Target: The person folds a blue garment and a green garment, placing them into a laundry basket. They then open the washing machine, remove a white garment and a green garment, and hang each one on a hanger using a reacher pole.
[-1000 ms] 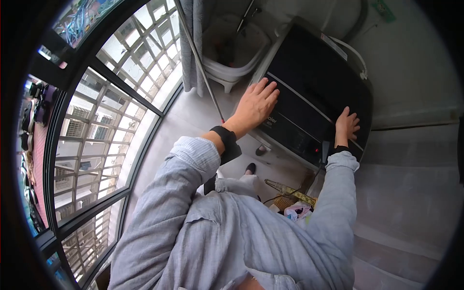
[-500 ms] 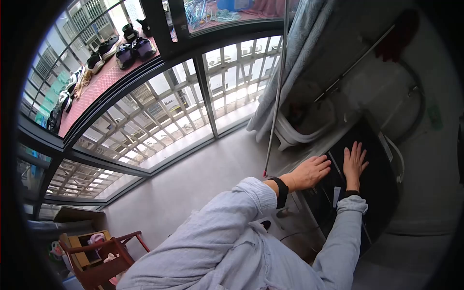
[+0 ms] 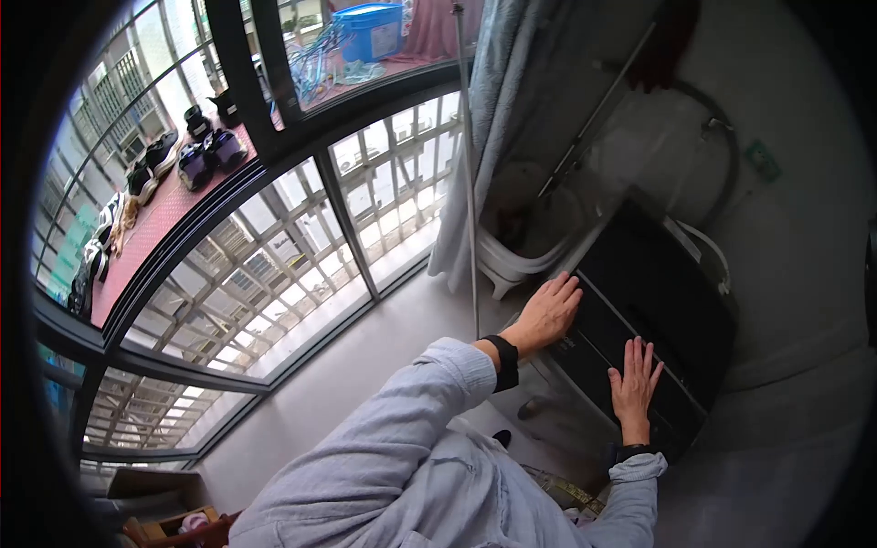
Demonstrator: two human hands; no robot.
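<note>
A washing machine with a dark top (image 3: 671,292) stands in front of me, its lid lying flat and a seam running across it. My left hand (image 3: 551,309) rests palm down at the top's near left edge, fingers stretched out and nothing in it. My right hand (image 3: 634,388) lies flat on the dark surface near the seam, fingers spread. Both hands wear dark wristbands. Pale lettering shows on the panel between the hands.
A white tub (image 3: 521,258) stands behind the machine, beside a grey curtain (image 3: 512,119) and a metal pole (image 3: 469,173). A pale hose (image 3: 717,256) runs behind the machine. Barred windows (image 3: 265,265) line the left; shoes (image 3: 210,160) sit on a ledge outside.
My right hand has moved back towards me across the lid. My left hand has shifted to the top's left edge. A pale strip near the right wrist no longer shows. The view has turned right.
</note>
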